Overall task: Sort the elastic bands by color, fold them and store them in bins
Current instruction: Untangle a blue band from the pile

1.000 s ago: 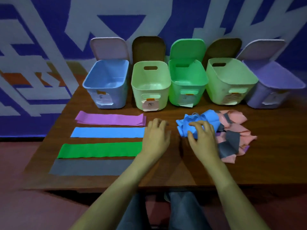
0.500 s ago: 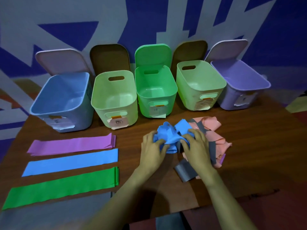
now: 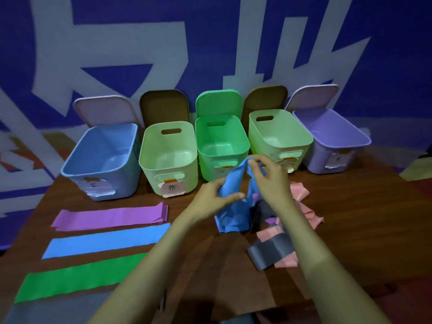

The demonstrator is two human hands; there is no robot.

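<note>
From my station I see both forearms reaching in from the bottom edge and meeting over the middle of the table [image 3: 355, 232]. The left hand [image 3: 215, 195] sits lower, palm turned inward, its thumb and curled fingers pinching a fold of the crumpled blue band [image 3: 231, 213]. The right hand [image 3: 272, 181] is raised higher, wrist bent, with thumb and forefinger nipping the band's top edge; its other fingers are loosely curled behind. The band hangs between the two grips, lifted in front of the green bin [image 3: 222, 141], and its lower end reaches down to the tabletop.

Just right of it lies a tangled heap of pink bands [image 3: 300, 192] and grey bands [image 3: 268, 253]. On the left a purple band [image 3: 109, 217], a flat blue band [image 3: 105, 240] and a green band [image 3: 81, 277] lie stretched out in parallel rows.

Along the back stand the other open bins: blue bin [image 3: 105, 160], pale green bin [image 3: 168, 157], second pale green bin [image 3: 280, 134] and purple bin [image 3: 332, 136].
</note>
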